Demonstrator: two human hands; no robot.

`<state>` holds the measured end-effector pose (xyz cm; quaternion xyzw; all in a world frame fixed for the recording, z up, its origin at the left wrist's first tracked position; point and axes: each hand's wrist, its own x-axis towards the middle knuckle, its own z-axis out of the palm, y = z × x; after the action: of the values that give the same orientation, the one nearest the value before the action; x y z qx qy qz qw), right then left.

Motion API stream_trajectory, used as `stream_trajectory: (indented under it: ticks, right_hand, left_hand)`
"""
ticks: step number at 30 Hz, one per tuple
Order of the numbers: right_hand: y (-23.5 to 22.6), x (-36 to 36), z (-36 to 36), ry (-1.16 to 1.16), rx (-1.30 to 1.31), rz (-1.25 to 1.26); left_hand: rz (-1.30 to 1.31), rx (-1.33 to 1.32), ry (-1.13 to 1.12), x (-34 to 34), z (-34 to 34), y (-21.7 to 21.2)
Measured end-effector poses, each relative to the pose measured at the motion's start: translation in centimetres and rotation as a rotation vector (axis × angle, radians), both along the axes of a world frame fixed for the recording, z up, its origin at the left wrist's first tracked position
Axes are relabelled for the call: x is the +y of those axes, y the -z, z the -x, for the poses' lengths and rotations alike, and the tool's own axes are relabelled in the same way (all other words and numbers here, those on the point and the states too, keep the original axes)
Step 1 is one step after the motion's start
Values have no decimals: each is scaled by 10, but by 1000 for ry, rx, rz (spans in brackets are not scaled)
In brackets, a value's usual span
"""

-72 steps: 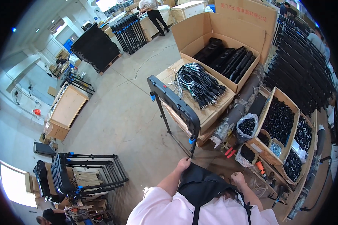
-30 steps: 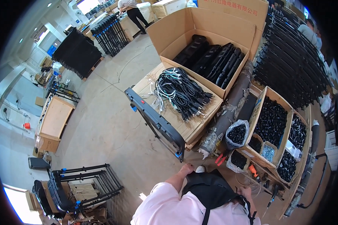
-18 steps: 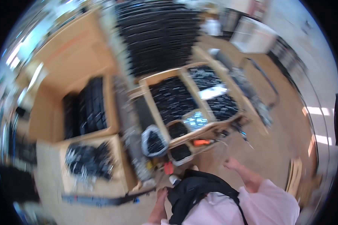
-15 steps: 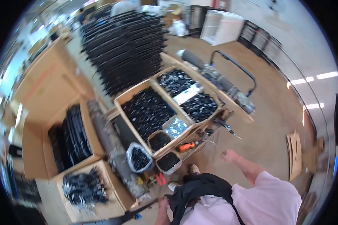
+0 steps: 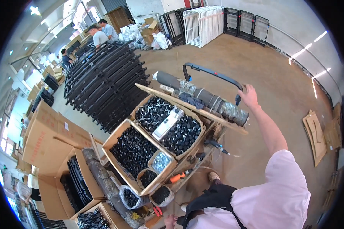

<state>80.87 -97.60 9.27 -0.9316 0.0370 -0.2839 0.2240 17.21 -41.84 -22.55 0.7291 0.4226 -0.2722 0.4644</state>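
Observation:
My right hand (image 5: 249,95) reaches out over the far side of the work stand. Its fingers close round the near bend of a black U-shaped tube (image 5: 214,72), which rises behind a wrapped roll (image 5: 202,95). At the lower edge my left hand (image 5: 171,221) is partly cut off, beside my black apron (image 5: 210,200). Its fingers look loosely apart, with nothing visible in them. Red-handled pliers (image 5: 157,211) lie near that hand. Between my arms stands a divided cardboard box (image 5: 120,168) of small black parts, with an orange-and-black power tool (image 5: 178,177) at its near side.
A wooden board (image 5: 191,108) runs along the box's far side. Tall stacked black frames (image 5: 107,82) stand behind. At left is an open carton (image 5: 51,191) of black parts. White frames (image 5: 203,26) lean by the wall; flat cardboard (image 5: 313,137) lies right. Other people work far off.
My right hand has swung forward from near my body to the black U-shaped tube. The long black piece beside my left hand is out of view. My view has tilted upward.

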Motion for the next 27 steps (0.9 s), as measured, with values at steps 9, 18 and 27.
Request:
stream_trajectory:
  ticks: [9,18,27]
  right_hand:
    - [81,-30,26,-90,160,-1307]
    - [131,-65,283,40,869,-1319]
    - [156,-122,367,333,897,-1507]
  left_hand:
    - [285,-641,-5,-206,-388,-196]
    - [1391,-647,-347,-444,-785,-300]
    - [1039,-755,-632,-407,-835,-381]
